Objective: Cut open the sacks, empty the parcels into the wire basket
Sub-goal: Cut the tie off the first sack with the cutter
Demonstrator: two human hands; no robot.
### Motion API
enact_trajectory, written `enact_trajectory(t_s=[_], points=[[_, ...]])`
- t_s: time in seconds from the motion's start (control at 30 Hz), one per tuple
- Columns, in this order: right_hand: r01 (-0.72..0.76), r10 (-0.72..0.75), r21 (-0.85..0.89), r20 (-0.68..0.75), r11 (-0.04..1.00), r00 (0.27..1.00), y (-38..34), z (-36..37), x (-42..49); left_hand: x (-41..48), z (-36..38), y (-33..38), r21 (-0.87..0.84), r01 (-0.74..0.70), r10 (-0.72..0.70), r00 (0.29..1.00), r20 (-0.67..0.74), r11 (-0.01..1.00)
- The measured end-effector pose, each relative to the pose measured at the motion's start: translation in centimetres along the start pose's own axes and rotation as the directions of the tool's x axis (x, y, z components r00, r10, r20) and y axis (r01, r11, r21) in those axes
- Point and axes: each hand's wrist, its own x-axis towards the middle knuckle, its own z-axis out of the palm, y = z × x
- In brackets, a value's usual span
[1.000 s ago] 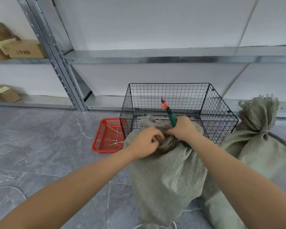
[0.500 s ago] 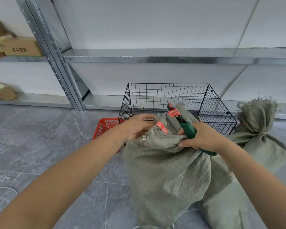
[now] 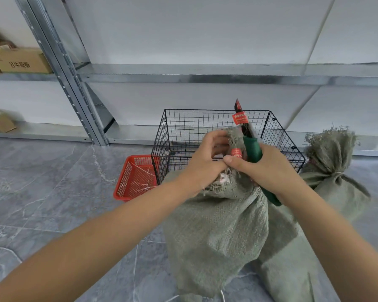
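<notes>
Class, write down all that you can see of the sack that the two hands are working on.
The sack is grey-green, coarsely woven, with frayed threads at its mouth. It stands upright and bulging on the floor, just in front of the wire basket. Its mouth is partly open; something pale shows inside. The left hand grips the mouth's edge; the right hand, holding green-handled cutters, rests against it. A tied sack lies beside it on the right.
</notes>
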Motion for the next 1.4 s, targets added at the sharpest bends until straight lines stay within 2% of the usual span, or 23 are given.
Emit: enact_trajectory(t_s=[0.1,0.2,0.27,0.37,0.53,0.67,0.77,0.83,0.9,1.03,1.1,1.17,1.27,1.33,1.4], points=[[-0.032,0.027,0.139,0.036,0.99,0.999,-0.1,-1.1,-1.0,-0.3,0.9,0.0,-0.034,-0.001,0.0,1.0,-0.023,0.999],[0.008,-0.007,0.014,-0.048,1.0,0.999,0.5,-1.6,-1.3,-0.8,1.6,-0.2,-0.098,0.008,-0.013,0.998,-0.054,0.995],[0.037,-0.038,-0.017,-0.097,0.999,0.994,0.9,-1.7,-1.4,-0.9,2.1,-0.4,0.003,-0.032,0.032,0.996,-0.077,0.999],[0.044,-0.046,-0.027,-0.107,0.999,0.993,1.4,-2.0,-1.6,-0.8,2.5,-0.7,0.252,-0.025,0.04,0.998,-0.053,0.967],[-0.008,0.014,0.049,-0.119,0.999,0.993,2.6,-2.4,-1.4,-0.3,3.0,-0.7,0.396,0.003,0.017,0.999,-0.048,0.918],[-0.026,0.032,0.039,-0.158,0.999,0.987,3.2,-2.7,-1.5,-0.3,2.8,-1.0,0.474,-0.127,0.17,0.984,-0.049,0.872],[0.009,-0.019,-0.055,-0.192,0.998,0.981,3.4,-3.0,-1.6,-0.8,2.6,-0.9,0.587,-0.243,0.285,0.958,0.021,0.772],[0.03,-0.061,-0.145,-0.212,0.989,0.975,3.4,-3.1,-1.7,-0.9,2.6,-0.8,0.661,-0.273,0.307,0.949,0.067,0.699],[0.053,-0.108,-0.225,-0.239,0.973,0.965,3.2,-3.1,-1.9,-0.8,2.7,-0.9,0.713,-0.266,0.304,0.95,0.077,0.649],[0.077,-0.147,-0.268,-0.252,0.96,0.956,3.1,-3.2,-2.1,-0.2,2.9,-1.1,0.807,-0.197,0.273,0.961,0.046,0.557],[0.078,-0.147,-0.281,-0.235,0.957,0.961,3.2,-3.3,-2.1,-0.1,2.9,-1.2,0.859,-0.228,0.334,0.94,0.071,0.459],[0.081,-0.147,-0.281,-0.224,0.956,0.963,3.4,-3.4,-2.2,0.1,2.7,-1.3,0.865,-0.323,0.447,0.885,0.132,0.384],[0.089,-0.145,-0.249,-0.216,0.965,0.966,3.4,-3.4,-2.2,0.1,2.5,-1.5,0.807,-0.451,0.502,0.834,0.229,0.382],[0.088,-0.144,-0.262,-0.206,0.961,0.968,3.4,-3.5,-2.1,0.1,2.4,-1.3,0.774,-0.479,0.459,0.844,0.277,0.414],[0.083,-0.14,-0.284,-0.189,0.955,0.972,3.4,-3.6,-2.1,0.1,2.5,-1.2,0.752,-0.445,0.371,0.884,0.283,0.486]])
